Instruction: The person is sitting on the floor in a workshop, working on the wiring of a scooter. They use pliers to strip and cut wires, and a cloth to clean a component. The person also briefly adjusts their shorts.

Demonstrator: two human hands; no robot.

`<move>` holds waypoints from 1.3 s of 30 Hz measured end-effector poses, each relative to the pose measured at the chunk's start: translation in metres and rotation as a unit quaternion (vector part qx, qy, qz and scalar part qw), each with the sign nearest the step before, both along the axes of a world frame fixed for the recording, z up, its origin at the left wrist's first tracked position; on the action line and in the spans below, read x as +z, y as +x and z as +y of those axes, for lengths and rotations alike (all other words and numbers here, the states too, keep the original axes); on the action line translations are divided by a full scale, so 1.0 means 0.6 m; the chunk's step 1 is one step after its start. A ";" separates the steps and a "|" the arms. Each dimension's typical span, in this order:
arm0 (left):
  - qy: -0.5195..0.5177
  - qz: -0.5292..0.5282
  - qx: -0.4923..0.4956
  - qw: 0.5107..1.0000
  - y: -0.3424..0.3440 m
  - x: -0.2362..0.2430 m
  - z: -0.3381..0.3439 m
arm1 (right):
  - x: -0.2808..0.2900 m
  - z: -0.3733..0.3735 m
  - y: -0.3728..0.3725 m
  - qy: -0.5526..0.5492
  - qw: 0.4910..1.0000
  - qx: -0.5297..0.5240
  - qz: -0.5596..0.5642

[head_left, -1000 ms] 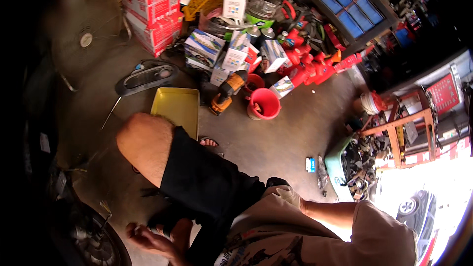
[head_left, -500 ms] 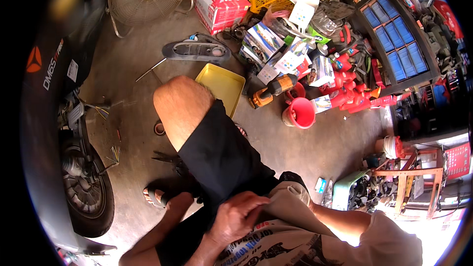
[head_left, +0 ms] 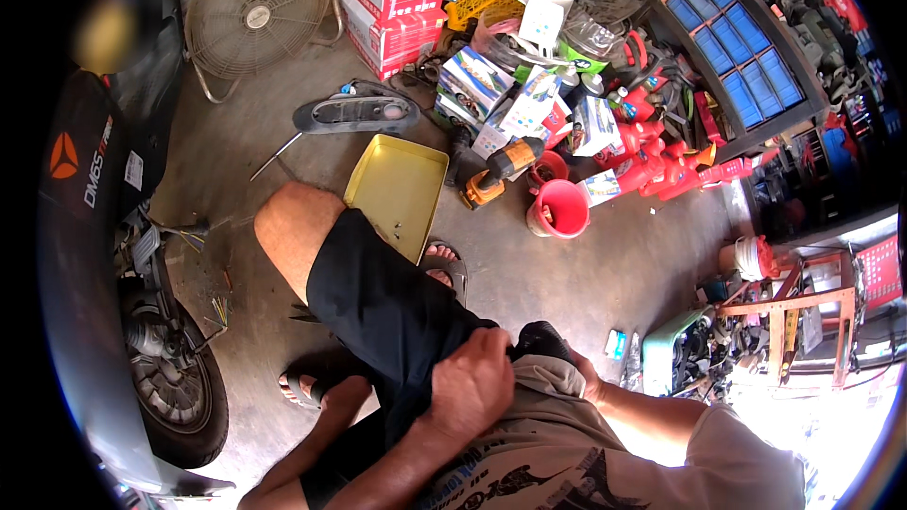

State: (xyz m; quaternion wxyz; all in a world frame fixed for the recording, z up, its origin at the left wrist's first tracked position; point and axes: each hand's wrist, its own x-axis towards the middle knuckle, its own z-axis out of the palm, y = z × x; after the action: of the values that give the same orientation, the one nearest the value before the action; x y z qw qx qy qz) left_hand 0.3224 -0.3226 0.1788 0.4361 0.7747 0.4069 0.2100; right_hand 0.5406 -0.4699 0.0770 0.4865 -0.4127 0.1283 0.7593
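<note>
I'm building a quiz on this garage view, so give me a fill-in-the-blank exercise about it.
1. The left hand grips the hem of the black ____ at the waist.
2. The tray on the floor is ____ in colour.
3. Right of the orange drill stands a red ____.
4. The fan stands ____ the tray.

Missing words: shorts; yellow; bucket; beyond

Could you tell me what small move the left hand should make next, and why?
Probably ease the left hand off the black shorts and toward the yellow tray: it grips fabric at the waistband, holds no tool, and small parts lie in the tray just ahead.
</note>
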 end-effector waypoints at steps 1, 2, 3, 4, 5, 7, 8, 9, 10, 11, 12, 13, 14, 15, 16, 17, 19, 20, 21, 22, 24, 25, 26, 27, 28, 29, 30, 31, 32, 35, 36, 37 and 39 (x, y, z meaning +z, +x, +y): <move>-0.016 0.048 -0.032 0.998 -0.010 -0.014 -0.002 | -0.013 -0.002 0.005 0.017 0.999 -0.007 0.038; -0.039 0.079 -0.078 0.993 -0.010 -0.023 -0.004 | -0.021 -0.004 0.010 0.033 0.996 -0.013 0.076; -0.063 0.110 -0.123 0.984 -0.012 -0.028 -0.006 | 0.004 0.010 -0.002 -0.010 0.998 0.036 -0.046; -0.088 0.140 -0.167 0.972 -0.015 -0.031 -0.007 | 0.000 0.011 0.000 0.023 0.999 0.018 0.034; -0.119 0.120 -0.188 0.968 -0.018 -0.034 -0.001 | -0.008 0.010 0.005 0.055 0.992 0.000 0.114; -0.122 0.053 -0.184 0.974 -0.025 -0.040 0.003 | 0.004 0.020 -0.001 0.058 0.993 0.014 0.098; -0.123 0.020 -0.183 0.975 -0.026 -0.043 0.003 | 0.013 0.021 -0.006 0.030 0.998 0.047 0.002; -0.091 0.021 -0.170 0.981 -0.025 -0.045 0.000 | 0.022 0.023 -0.011 0.001 0.992 0.079 -0.094; -0.058 0.023 -0.158 0.985 -0.021 -0.045 -0.006 | 0.020 0.021 -0.009 0.008 0.989 0.096 -0.113; -0.025 0.024 -0.146 0.989 -0.017 -0.046 -0.012 | 0.016 0.017 -0.004 0.015 0.985 0.112 -0.132; 0.012 0.030 -0.121 0.992 -0.011 -0.049 -0.019 | 0.019 0.019 -0.003 0.023 0.980 0.128 -0.152; 0.050 0.036 -0.095 0.994 -0.004 -0.054 -0.026 | 0.022 0.019 -0.005 0.021 0.981 0.120 -0.149; 0.087 0.042 -0.069 0.993 0.004 -0.061 -0.029 | 0.027 0.019 -0.008 0.021 0.983 0.112 -0.146; 0.183 0.069 -0.045 0.980 0.015 -0.073 -0.024 | 0.029 0.013 -0.009 0.018 0.983 0.108 -0.148; 0.193 0.077 -0.046 0.977 0.021 -0.081 -0.020 | 0.029 0.010 -0.011 0.018 0.983 0.103 -0.151; 0.205 0.083 -0.047 0.974 0.030 -0.086 -0.013 | 0.026 0.000 -0.005 0.019 0.981 0.101 -0.162; 0.200 0.091 -0.067 0.973 0.037 -0.082 -0.013 | 0.012 -0.014 0.009 0.024 0.992 0.062 -0.109; 0.157 0.095 -0.088 0.979 0.034 -0.072 -0.016 | 0.008 -0.021 0.016 0.020 0.989 0.068 -0.131; 0.113 0.104 -0.102 0.983 0.020 -0.046 -0.019 | 0.019 -0.014 0.009 0.017 0.986 0.081 -0.148; 0.069 0.113 -0.118 0.984 0.007 -0.026 -0.020 | 0.030 -0.008 0.001 0.014 0.982 0.091 -0.165; 0.062 0.090 -0.138 0.984 -0.023 -0.006 -0.023 | 0.042 0.007 -0.003 0.002 0.989 0.080 -0.122; 0.074 0.069 -0.143 0.984 -0.041 0.003 -0.024 | 0.041 0.007 -0.001 -0.013 0.995 0.062 -0.074; 0.085 0.049 -0.148 0.984 -0.059 0.012 -0.025 | 0.039 0.010 -0.002 -0.028 0.998 0.045 -0.027; 0.071 0.034 -0.150 0.985 -0.077 0.019 -0.025 | 0.040 0.016 -0.005 -0.030 0.997 0.056 -0.044; 0.058 0.036 -0.138 0.988 -0.092 0.014 -0.029 | 0.038 0.023 -0.003 -0.035 0.995 0.079 -0.059; 0.044 0.038 -0.125 0.990 -0.108 0.008 -0.036 | 0.036 0.032 0.002 -0.039 0.991 0.101 -0.075; 0.032 0.040 -0.111 0.992 -0.124 0.003 -0.043 | 0.033 0.044 0.003 -0.042 0.987 0.124 -0.090; 0.013 0.041 -0.097 0.994 -0.139 0.005 -0.046 | 0.043 0.065 0.002 -0.051 0.981 0.158 -0.098; -0.007 0.042 -0.084 0.996 -0.156 0.011 -0.050 | 0.054 0.083 -0.006 -0.043 0.976 0.182 -0.108; -0.008 0.046 -0.066 0.997 -0.202 0.008 -0.061 | 0.086 0.137 -0.016 -0.012 0.959 0.246 -0.138; 0.000 0.046 -0.064 0.997 -0.217 0.002 -0.066 | 0.092 0.158 -0.021 0.026 0.924 0.310 -0.224; -0.062 0.074 -0.066 0.993 -0.234 -0.001 -0.068 | 0.096 0.177 -0.030 0.061 0.875 0.369 -0.309; -0.188 0.142 -0.069 0.969 -0.265 0.003 -0.076 | 0.112 0.203 -0.058 0.120 0.785 0.447 -0.411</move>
State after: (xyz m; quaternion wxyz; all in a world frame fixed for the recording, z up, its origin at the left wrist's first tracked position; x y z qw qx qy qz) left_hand 0.1634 -0.3684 0.1808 0.5254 0.7267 0.4423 -0.0134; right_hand 0.5058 -0.3484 0.1443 0.1449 -0.6351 -0.3749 0.6596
